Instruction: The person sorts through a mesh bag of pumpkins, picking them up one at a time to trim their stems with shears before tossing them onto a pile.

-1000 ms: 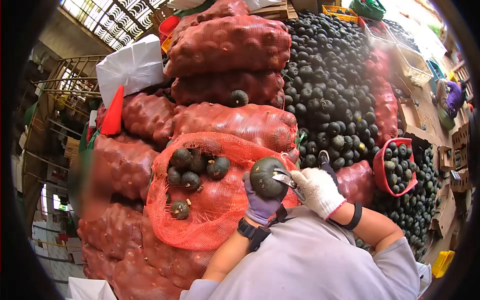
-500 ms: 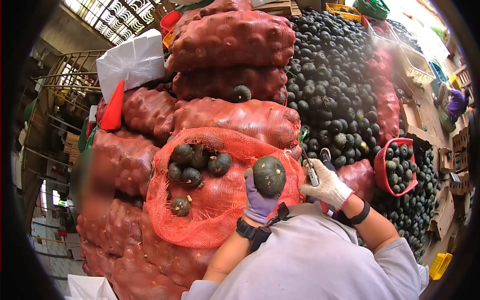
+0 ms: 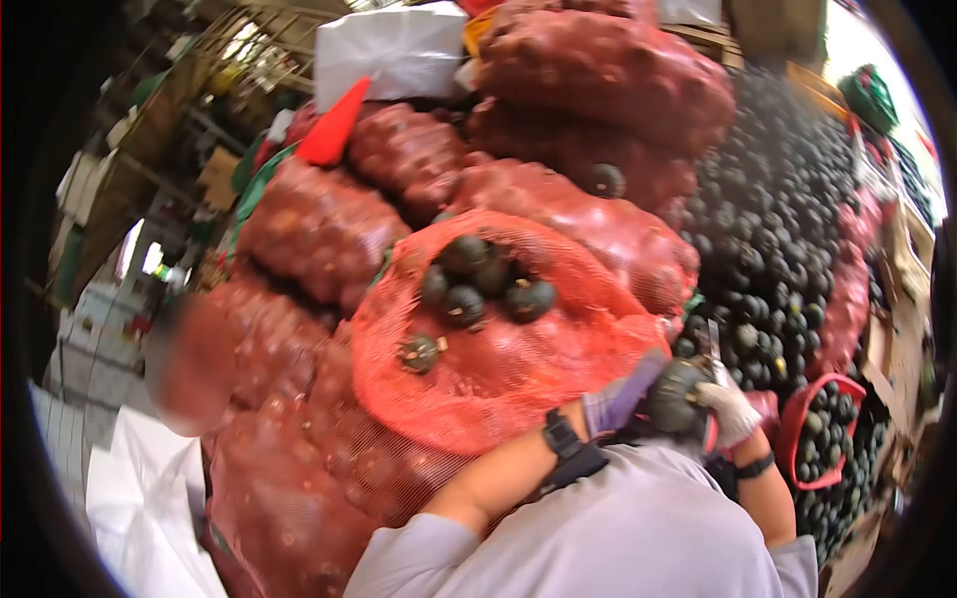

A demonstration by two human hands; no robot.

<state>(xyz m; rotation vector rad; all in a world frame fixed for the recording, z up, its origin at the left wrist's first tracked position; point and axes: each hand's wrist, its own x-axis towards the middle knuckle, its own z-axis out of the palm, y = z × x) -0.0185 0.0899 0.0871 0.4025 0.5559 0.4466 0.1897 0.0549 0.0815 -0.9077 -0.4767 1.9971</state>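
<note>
My left hand, in a purple glove, grips a dark green kabocha squash just in front of my body. My right hand, in a white knit glove, is closed on hand shears with a silver blade pointing up and a red handle below. Its fingers are against the squash's right side; blur hides the exact contact. To the left lies an open red mesh bag with several squashes in it, one of them apart from the cluster.
Filled red mesh sacks are stacked behind and to the left. A large heap of squashes lies at the right, near a red basket of squashes. A red cone and a white wrapped block stand at the back left.
My view has swung, shifting the scene. The squash in my left hand has come over to my right hand, which was apart from it holding the shears.
</note>
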